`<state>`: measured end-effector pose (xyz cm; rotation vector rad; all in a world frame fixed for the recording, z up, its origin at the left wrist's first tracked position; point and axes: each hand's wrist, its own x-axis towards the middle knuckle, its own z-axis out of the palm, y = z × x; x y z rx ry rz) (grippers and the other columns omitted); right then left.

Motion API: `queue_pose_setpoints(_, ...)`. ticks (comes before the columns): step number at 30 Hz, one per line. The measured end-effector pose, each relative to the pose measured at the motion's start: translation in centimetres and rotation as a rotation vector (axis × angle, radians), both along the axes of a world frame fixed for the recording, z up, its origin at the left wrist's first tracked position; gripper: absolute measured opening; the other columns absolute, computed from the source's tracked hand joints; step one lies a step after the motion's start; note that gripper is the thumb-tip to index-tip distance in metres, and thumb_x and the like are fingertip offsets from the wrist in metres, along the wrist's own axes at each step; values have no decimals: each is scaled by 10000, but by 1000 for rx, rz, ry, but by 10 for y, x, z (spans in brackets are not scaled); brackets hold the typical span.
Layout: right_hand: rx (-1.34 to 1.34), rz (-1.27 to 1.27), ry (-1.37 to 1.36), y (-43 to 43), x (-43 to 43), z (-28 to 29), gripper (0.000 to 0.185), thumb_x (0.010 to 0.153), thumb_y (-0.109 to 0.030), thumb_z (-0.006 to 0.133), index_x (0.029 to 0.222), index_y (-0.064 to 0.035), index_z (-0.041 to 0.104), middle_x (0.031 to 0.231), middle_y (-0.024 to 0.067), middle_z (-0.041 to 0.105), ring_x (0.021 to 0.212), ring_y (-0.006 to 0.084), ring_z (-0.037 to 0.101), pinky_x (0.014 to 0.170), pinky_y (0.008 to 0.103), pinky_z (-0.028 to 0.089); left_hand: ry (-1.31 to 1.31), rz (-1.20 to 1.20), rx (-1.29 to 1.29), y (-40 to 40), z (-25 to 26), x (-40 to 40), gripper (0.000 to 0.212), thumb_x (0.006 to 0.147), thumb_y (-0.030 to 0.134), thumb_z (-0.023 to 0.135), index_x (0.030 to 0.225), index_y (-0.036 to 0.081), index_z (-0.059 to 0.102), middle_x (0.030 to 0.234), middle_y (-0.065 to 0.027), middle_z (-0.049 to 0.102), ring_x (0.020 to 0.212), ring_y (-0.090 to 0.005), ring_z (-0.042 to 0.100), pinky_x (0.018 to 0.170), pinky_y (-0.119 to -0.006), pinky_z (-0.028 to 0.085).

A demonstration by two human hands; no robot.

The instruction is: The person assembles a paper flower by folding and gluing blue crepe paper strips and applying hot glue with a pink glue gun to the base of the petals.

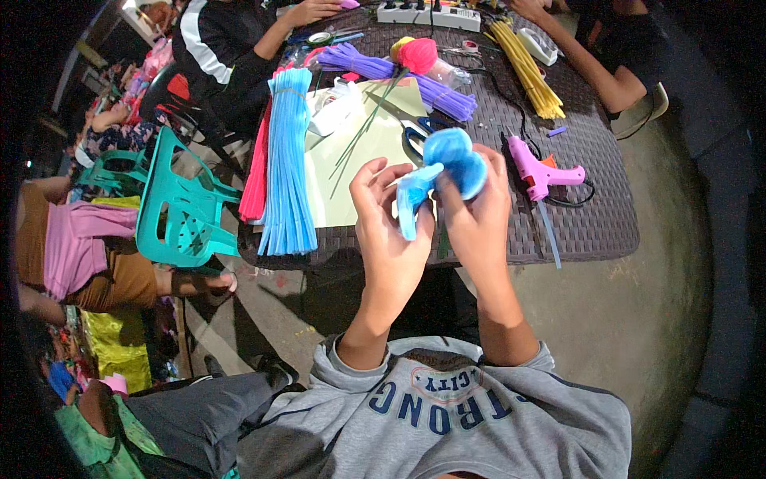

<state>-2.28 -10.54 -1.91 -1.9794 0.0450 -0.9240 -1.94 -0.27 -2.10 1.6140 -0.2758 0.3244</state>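
Observation:
A light-blue fuzzy flower piece [456, 161], apparently made of pipe cleaners, is held up over the table edge. My right hand [477, 215] grips its rounded petals, the thumb pressed on the front. Around a narrower, curled blue part [412, 194] my left hand [388, 224] is closed, its fingertips partly behind it. Whether the two blue parts are joined cannot be made out. Behind them, dark-handled scissors [414, 142] lie on a pale yellow sheet [335, 191]. A pink glue gun [541, 167] with a glue stick in its rear lies right of my right hand.
Bundles of blue [288, 167], red [256, 173], purple [446, 99] and yellow pipe cleaners [526, 69] lie on the woven-pattern table [598, 221]. A red flower [418, 55] on green stems rests across the sheet. A power strip [428, 17] sits at the back. Two people sit opposite; a green chair [179, 203] stands left.

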Motion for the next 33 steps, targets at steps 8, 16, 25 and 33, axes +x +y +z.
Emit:
queue_pose_setpoints(8, 551, 484, 100, 10, -6, 11, 609, 722, 37, 579, 1275, 20, 324, 1070, 105, 520, 951, 168, 545, 822, 299, 455, 84, -28, -27, 17, 3, 10, 520, 714, -75, 612, 1168, -11, 365, 974, -102, 565, 869, -154, 561, 787, -273, 444)
queue_pose_setpoints(16, 460, 518, 110, 6, -6, 4, 741, 734, 49, 534, 1361, -32, 148, 1065, 158, 548, 855, 173, 573, 778, 282, 466, 267, -285, -362, 24, 6, 12, 543, 747, -99, 584, 1220, 14, 344, 1079, -103, 520, 974, -179, 546, 823, -302, 461)
queue_pose_setpoints(25, 246, 470, 187, -4, -11, 13, 291, 757, -97, 609, 1018, 26, 571, 913, 98, 607, 816, 149, 566, 673, 257, 443, 436, -344, -482, 34, 12, 12, 453, 746, -102, 598, 1160, 3, 446, 1032, -76, 563, 954, -164, 559, 849, -312, 445)
queue_pose_setpoints(33, 424, 536, 70, 7, -14, 9, 214, 755, -85, 610, 936, 29, 608, 975, 113, 587, 883, 185, 555, 745, 265, 423, 317, -322, -304, 37, 22, 5, 484, 730, -62, 636, 1166, 2, 436, 1034, -68, 558, 932, -152, 556, 842, -283, 436)
